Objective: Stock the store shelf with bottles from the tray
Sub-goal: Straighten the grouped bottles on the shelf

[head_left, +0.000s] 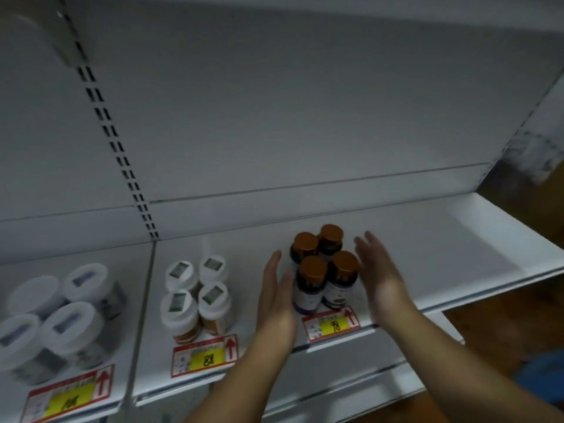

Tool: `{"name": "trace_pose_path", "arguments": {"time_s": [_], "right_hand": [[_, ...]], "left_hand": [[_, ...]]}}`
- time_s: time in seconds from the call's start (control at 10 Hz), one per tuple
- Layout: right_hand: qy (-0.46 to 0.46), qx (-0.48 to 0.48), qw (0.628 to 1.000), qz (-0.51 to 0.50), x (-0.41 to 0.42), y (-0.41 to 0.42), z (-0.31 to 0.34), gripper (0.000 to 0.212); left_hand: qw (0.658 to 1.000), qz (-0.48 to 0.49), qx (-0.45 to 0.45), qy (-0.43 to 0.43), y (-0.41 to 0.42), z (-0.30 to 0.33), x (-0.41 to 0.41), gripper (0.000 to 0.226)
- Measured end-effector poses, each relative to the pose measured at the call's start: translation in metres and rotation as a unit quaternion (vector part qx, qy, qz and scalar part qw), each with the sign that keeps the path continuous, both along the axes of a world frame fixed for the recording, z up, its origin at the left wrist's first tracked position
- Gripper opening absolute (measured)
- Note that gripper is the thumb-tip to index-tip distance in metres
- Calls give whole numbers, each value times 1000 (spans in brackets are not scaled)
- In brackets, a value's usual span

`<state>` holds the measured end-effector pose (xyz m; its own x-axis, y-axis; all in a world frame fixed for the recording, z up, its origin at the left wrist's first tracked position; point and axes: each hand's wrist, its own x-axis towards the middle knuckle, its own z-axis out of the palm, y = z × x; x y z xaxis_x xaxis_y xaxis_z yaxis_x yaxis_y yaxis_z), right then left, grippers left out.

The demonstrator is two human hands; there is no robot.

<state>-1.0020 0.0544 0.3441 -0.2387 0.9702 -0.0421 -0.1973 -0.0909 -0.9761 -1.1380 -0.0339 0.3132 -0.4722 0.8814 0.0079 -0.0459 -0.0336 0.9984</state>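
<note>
White store shelf (457, 239), four brown-capped bottles (323, 267) clustered, left hand (274, 294) and right hand (378, 270) flat, spread — flanking them

- The shelf (427, 239) under my hands looks like painted metal, white, smooth and matt.
- The back panel (274, 102) has the same flat matt finish; the slotted upright (122, 154) looks like metal too.
- The brown-capped bottles (323, 270) between my palms are dark and glossy, with smooth, faintly shiny plastic-looking caps.
- The white-lidded jars (197, 296) have smooth, matt plastic lids.
- The price tags (204, 355) look like printed paper under a slightly glossy cover.
- The floor (503, 325) looks like brown wood.
</note>
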Motion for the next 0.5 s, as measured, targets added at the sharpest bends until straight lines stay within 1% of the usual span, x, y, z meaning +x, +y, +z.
{"name": "trace_pose_path", "arguments": {"time_s": [0.1,0.2,0.3,0.4,0.5], "right_hand": [[-54,-9,993,102,-10,13,-15,43],[-28,8,989,148,-10,23,-22,38],[-30,11,985,169,-9,29,-29,35],[-41,-6,985,166,-12,31,-38,41],[-27,-61,982,175,-7,35,-40,47]], "left_hand": [[999,-6,-11,-47,25,-14,8,37],[997,18,2,-76,38,-17,18,54],[992,43,12,-122,37,-15,28,66],[990,52,2,-131,36,-9,33,59],[991,59,-30,-113,35,-7,34,42]]}}
